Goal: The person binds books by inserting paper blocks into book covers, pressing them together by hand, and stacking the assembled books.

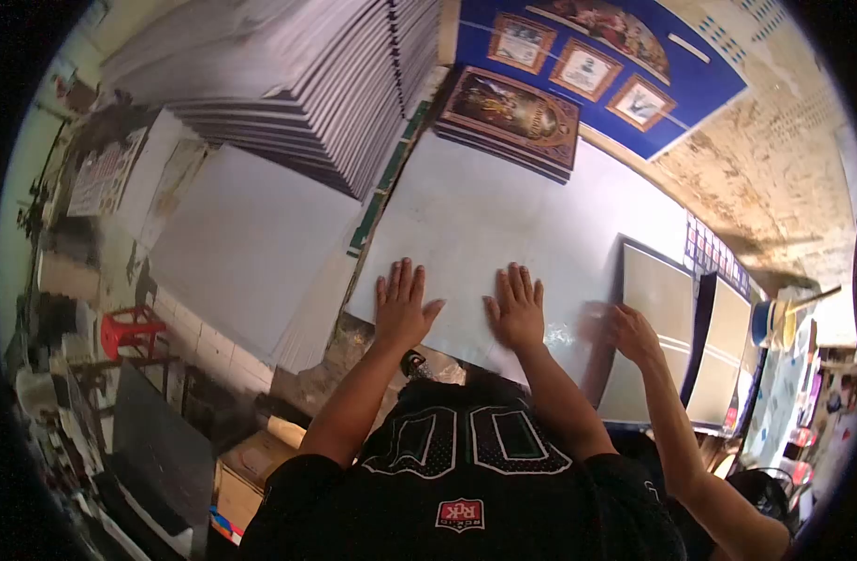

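Both of my hands lie palm down on the white tabletop (466, 220), fingers stretched out and nothing in them. My left hand (406, 307) is near the table's left edge. A short way to its right rests my right hand (517, 310). Beyond them, at the far side, sits a small stack of books (511, 120) with ornate brown covers. To the right, another person's hand (632, 334), partly blurred, reaches over the edge of an opened dark-edged cover with a grey-beige inner face (657, 294).
Tall stacks of large sheets (339, 112) rise at the upper left, beside a lower pile of pale sheets (246, 238). A blue printed panel (699, 98) with framed pictures stands against the wall. A tub with a brush (774, 323) is at far right, a red stool (132, 330) at lower left.
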